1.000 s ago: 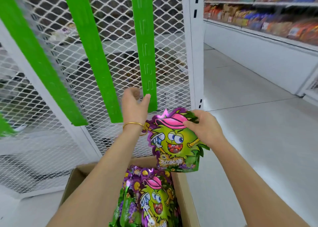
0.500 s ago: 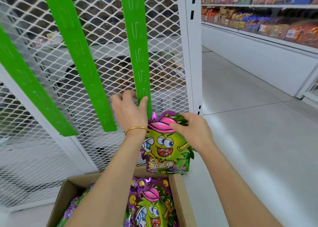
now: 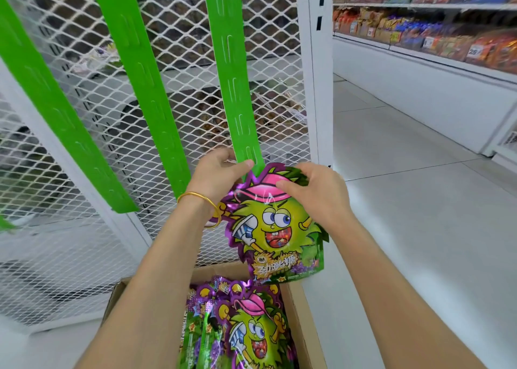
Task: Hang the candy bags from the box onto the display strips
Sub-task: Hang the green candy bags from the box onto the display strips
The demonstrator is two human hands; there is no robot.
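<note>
A green and purple candy bag (image 3: 275,229) with a cartoon face and pink cap is held up by its top edge in my right hand (image 3: 314,194). Its top touches the bottom end of the rightmost green display strip (image 3: 230,75). My left hand (image 3: 218,173), with a gold bangle on the wrist, pinches that strip's lower end between thumb and fingers. Two more green display strips (image 3: 145,89) hang to the left on the white mesh panel. Below, an open cardboard box (image 3: 300,307) holds several more of the same candy bags (image 3: 251,329).
The white mesh panel (image 3: 274,61) and its white upright post (image 3: 319,75) stand right behind the strips. At the right, shelves of packaged snacks (image 3: 436,33) run along a pale tiled floor aisle (image 3: 419,201).
My right hand has raised the candy bag up to the strip's bottom end. My left hand has closed its thumb and fingers onto the strip's lower end.
</note>
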